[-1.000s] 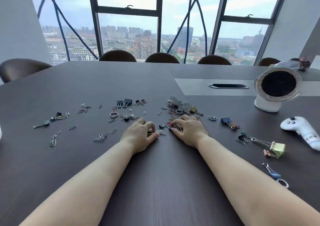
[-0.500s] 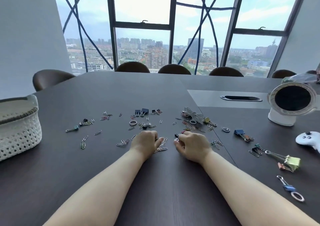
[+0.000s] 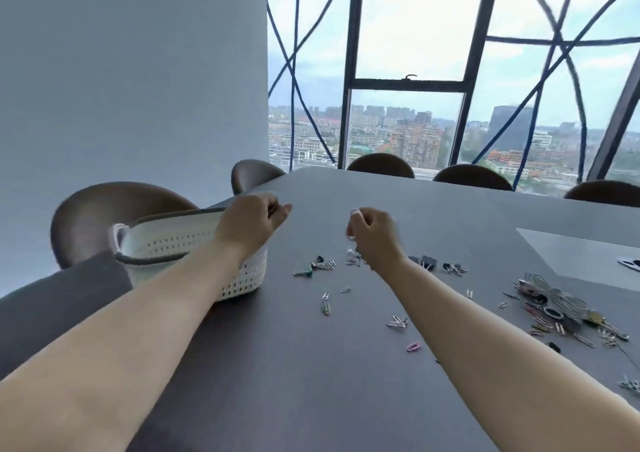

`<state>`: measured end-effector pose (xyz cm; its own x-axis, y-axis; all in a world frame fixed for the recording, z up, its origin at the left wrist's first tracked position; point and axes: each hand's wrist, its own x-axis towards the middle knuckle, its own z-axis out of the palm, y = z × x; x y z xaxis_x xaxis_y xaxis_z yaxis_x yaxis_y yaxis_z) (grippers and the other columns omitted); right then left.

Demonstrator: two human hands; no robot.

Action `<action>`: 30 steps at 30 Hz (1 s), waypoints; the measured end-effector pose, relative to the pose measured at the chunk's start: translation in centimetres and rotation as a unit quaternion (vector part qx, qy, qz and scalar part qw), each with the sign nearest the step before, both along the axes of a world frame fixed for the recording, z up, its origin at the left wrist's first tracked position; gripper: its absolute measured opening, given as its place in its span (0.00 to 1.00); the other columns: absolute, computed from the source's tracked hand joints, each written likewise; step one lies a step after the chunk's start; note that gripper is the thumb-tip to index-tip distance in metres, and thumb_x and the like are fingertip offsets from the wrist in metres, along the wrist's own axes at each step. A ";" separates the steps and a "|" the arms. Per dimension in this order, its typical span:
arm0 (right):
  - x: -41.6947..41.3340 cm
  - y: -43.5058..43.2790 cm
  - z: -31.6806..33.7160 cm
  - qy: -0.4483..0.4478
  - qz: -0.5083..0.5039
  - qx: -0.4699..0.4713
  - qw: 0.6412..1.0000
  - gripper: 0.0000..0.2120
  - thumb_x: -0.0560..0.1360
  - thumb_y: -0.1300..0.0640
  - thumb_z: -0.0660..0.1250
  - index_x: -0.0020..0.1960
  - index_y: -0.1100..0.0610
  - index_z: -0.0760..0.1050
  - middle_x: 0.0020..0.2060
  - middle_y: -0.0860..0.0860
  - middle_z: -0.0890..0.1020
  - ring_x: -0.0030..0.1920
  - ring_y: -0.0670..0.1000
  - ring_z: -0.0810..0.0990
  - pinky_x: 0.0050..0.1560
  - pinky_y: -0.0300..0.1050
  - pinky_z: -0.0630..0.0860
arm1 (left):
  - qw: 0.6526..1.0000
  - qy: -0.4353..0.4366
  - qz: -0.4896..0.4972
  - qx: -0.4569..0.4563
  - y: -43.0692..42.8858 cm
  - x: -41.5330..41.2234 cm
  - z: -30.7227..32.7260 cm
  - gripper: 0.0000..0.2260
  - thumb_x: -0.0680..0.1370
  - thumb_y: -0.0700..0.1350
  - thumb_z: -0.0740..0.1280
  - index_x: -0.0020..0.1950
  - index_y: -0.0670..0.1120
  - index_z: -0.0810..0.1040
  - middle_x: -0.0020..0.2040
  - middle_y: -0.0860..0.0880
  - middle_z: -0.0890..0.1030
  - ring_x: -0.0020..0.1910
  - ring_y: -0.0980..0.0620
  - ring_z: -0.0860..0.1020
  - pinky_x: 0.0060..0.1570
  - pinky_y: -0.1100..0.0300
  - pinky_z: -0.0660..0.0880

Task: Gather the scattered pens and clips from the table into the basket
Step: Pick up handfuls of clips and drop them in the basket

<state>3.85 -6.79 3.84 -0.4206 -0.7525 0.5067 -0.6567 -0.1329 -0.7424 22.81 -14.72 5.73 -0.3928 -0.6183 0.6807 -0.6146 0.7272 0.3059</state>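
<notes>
A white woven basket [image 3: 162, 240] with a dark rim stands at the table's left edge. My left hand [image 3: 251, 223] hovers over its right end, fingers closed around a bunch of small clips. My right hand [image 3: 372, 235] is raised above the table to the right of the basket, also closed on clips, some showing at the fingertips. Paper clips and binder clips [image 3: 323, 264] lie scattered on the dark table [image 3: 311, 375]. A denser pile of clips [image 3: 554, 309] sits at the right. A pink clip [image 3: 414, 346] lies near my right forearm. No pens are visible.
Brown chairs [image 3: 117, 205] stand behind the basket and along the far side under the window. A lighter inset panel [image 3: 581, 254] is set in the table at the right.
Both hands closed on clips, lifted off the table and swung left towards the basket. The view turned left, so the basket is now close and the fan and controller are out of frame.
</notes>
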 end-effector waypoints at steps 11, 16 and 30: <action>6.0 -6.0 -0.9 -0.016 0.058 -0.015 0.998 0.18 0.72 0.55 0.58 0.29 0.62 0.74 0.19 0.48 0.73 0.25 0.52 0.72 0.31 0.42 0.70 | 0.948 -0.249 0.086 0.180 -7.9 7.2 -1.2 0.24 0.79 0.60 0.48 0.64 0.52 0.74 0.71 0.49 0.66 0.72 0.43 0.57 0.71 0.44 0.55; 7.1 -7.0 -1.2 -0.040 0.071 -0.019 0.997 0.18 0.72 0.53 0.58 0.29 0.62 0.74 0.18 0.47 0.72 0.25 0.52 0.71 0.30 0.42 0.67 | 0.966 -0.201 0.034 0.159 -8.1 8.3 -1.2 0.16 0.78 0.57 0.57 0.52 0.47 0.76 0.52 0.46 0.77 0.54 0.46 0.74 0.51 0.56 0.68; 16.4 -11.2 3.2 -0.020 0.176 -0.059 0.982 0.20 0.74 0.50 0.57 0.28 0.60 0.73 0.19 0.48 0.73 0.23 0.55 0.72 0.27 0.46 0.69 | 0.967 -0.168 0.155 -0.112 -3.1 14.2 -6.0 0.30 0.78 0.62 0.43 0.24 0.49 0.70 0.22 0.52 0.73 0.21 0.49 0.73 0.31 0.59 0.73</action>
